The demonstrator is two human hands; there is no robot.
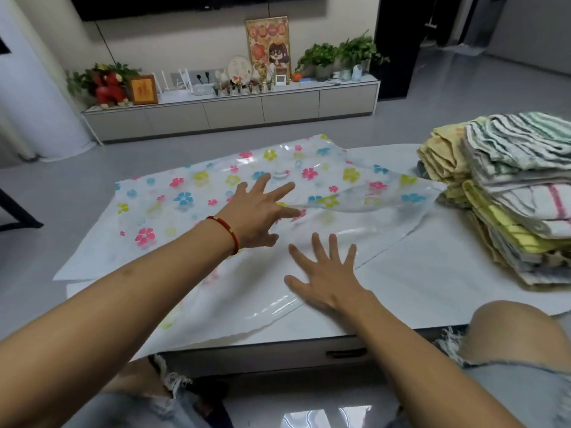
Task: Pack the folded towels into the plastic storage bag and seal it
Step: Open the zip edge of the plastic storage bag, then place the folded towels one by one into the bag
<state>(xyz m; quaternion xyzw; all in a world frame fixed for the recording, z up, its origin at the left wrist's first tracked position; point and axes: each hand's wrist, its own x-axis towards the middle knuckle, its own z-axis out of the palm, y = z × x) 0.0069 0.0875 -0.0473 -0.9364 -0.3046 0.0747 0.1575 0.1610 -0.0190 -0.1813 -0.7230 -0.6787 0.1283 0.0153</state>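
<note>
1. White and glossy, the low table (432, 273) in front of my knees carries everything; beyond it lie grey floor tiles, a long pale TV cabinet (231, 111) against the wall with potted plants (340, 55), a red plush toy (109, 88) and a framed picture (268, 46) on top.
2. My left hand (256, 213), a red bracelet (227, 231) at the wrist, reaches forward with fingers spread wide and straight, its fingertips at the raised upper sheet of the plastic storage bag (191, 193). It grips nothing.
3. My right hand (327, 273) lies flat, fingers fanned wide, palm pressing the clear lower sheet of the bag against the table.
4. The flower-printed bag lies spread across the table's left and middle, long axis running from near-left to far-right, its right end lifted and gaping toward the towels.
5. The folded towels (509, 193) sit stacked at the table's right edge, just beside the bag's right end, none inside the bag.
</note>
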